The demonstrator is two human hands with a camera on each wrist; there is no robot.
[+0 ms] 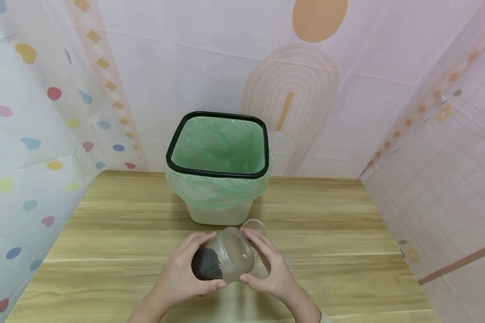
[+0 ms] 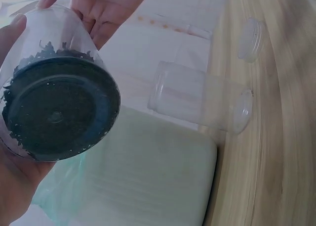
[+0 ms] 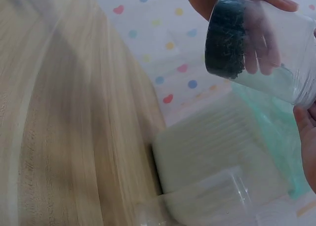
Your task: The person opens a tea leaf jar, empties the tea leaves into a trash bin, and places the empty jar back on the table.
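A clear plastic jar (image 1: 228, 260), tilted on its side with its mouth end to the right, is held above the table between both hands. Dark, flaky bits, like dry leaves, lie packed at its base, plain in the left wrist view. My left hand (image 1: 177, 272) grips the jar around its body near the dark base. My right hand (image 1: 272, 265) holds the ridged, clear lid (image 1: 242, 253) end, thumb below and fingers above. Beyond the right hand stands a second clear jar (image 2: 190, 95), with nothing seen inside. A loose clear lid (image 2: 252, 39) lies near it.
At the back of the wooden table (image 1: 327, 233) stands a white bin (image 1: 218, 215) with a black rim (image 1: 218, 173) and a green liner bag (image 1: 210, 190). Patterned curtains (image 1: 202, 67) hang behind and along both sides.
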